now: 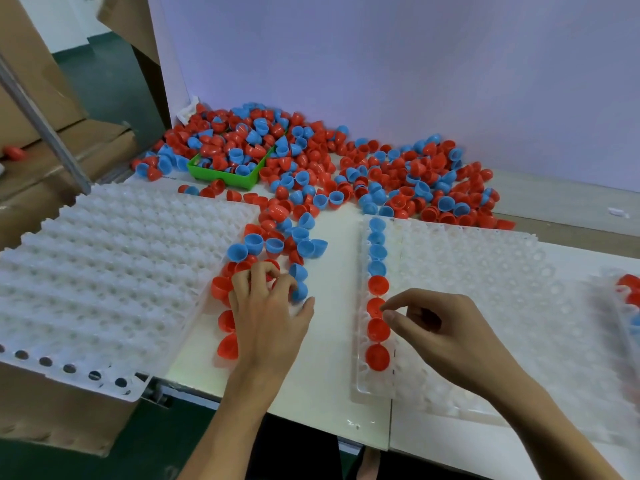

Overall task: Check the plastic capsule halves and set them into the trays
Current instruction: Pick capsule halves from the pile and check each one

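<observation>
Red and blue capsule halves (346,168) lie heaped at the back of the white table, and a trail of them runs toward me. My left hand (270,306) is curled over a cluster of red capsule halves (221,287) beside the left white tray stack (104,271), with red pieces gripped between its fingers. The right clear tray (485,306) holds one filled column: several blue halves (377,252) at the far end and several red ones (377,356) at the near end. With thumb and index finger, my right hand (440,327) pinches the edge of a red half (374,305) in that column.
A green bin (225,176) full of halves sits in the pile at the back left. Another tray with a few halves (628,289) shows at the right edge. Cardboard boxes (52,150) stand to the left, and a white wall (415,64) backs the table.
</observation>
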